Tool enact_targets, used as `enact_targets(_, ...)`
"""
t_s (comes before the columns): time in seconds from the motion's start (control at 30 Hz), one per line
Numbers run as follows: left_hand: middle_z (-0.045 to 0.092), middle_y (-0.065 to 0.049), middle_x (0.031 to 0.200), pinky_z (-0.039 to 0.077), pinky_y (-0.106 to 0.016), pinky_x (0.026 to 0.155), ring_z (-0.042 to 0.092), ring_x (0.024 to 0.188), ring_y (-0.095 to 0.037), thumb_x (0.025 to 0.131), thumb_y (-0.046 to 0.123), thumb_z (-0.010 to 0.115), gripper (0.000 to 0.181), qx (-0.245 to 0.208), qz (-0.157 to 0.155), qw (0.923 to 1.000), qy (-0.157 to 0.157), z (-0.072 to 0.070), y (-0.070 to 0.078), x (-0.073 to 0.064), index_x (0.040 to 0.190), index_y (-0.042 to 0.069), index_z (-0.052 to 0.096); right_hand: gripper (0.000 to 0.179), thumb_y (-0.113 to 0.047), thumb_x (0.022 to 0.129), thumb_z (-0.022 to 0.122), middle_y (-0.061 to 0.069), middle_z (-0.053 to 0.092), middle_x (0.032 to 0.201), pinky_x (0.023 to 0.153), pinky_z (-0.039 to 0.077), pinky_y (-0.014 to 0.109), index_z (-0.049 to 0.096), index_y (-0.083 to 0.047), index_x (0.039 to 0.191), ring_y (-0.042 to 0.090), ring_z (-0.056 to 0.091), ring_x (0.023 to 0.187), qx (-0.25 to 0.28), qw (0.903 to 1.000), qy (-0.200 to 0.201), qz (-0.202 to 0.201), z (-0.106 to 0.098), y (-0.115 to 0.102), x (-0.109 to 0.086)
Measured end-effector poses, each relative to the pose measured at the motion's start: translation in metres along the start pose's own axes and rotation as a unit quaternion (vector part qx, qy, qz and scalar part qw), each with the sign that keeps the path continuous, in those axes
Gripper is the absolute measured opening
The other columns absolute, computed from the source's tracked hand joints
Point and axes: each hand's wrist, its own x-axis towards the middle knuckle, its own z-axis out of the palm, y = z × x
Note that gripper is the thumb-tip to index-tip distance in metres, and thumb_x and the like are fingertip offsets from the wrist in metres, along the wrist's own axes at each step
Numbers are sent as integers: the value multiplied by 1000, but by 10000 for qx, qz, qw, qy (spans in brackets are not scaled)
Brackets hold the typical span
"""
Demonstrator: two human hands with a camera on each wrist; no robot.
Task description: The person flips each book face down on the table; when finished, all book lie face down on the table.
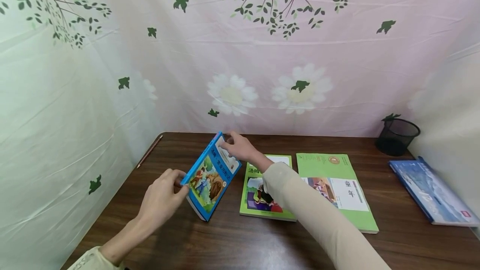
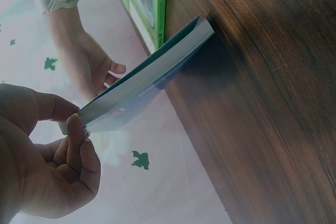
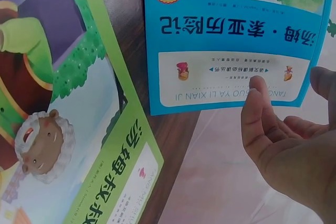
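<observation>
A blue-covered book (image 1: 207, 182) is held up at a tilt over the left part of the table. My left hand (image 1: 163, 191) pinches its left edge between thumb and fingers; the left wrist view shows the grip at one end of the page block (image 2: 152, 74). Close to the upper part of the cover is my right hand (image 1: 243, 148). In the right wrist view its fingers (image 3: 255, 103) are loosely bent in front of the cover's white panel, thumb apart; whether they touch it I cannot tell. Right of the blue book lies a green-bordered book (image 1: 268, 215), partly hidden by my right sleeve.
Another green book (image 1: 330, 163) lies further right on the brown table (image 1: 210, 245). At the right edge is a blue-and-white book (image 1: 431, 191), with a black mesh pen holder (image 1: 396, 137) behind it. A pencil (image 1: 150, 151) lies along the left edge. Patterned cloth hangs around the table.
</observation>
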Motion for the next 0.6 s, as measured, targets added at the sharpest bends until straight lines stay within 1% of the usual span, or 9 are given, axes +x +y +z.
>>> enact_targets(0.1,61,-2,91,43,-25,55,58,72,-9,91,17,69,20,-34,17,10000,-4,0,1,-1,109,8,69,61,-44,102,53,10,56,141,78,56,38,33,-20,155,22,68,93,-19,9999,79,-111,1,-1,-1)
enact_targets(0.2,61,-2,91,42,-25,54,57,71,-9,91,17,68,19,-60,45,10000,-11,1,3,-2,109,9,69,62,-44,102,53,10,54,145,84,56,40,31,-22,157,22,69,96,13,9997,161,-165,1,-4,-2)
enact_targets(0.27,60,-2,91,42,-25,54,56,71,-8,91,17,68,19,-66,52,10000,-20,1,3,-2,109,9,68,64,-45,102,53,10,52,148,86,56,42,30,-21,157,23,70,98,61,9997,179,-175,1,-6,-4)
enact_targets(0.6,60,0,89,42,-24,53,55,69,-7,90,16,68,17,-57,132,9999,34,4,7,-2,106,10,68,67,-47,102,52,11,49,152,79,56,40,27,-20,158,23,70,97,170,9992,274,-245,1,-11,-6)
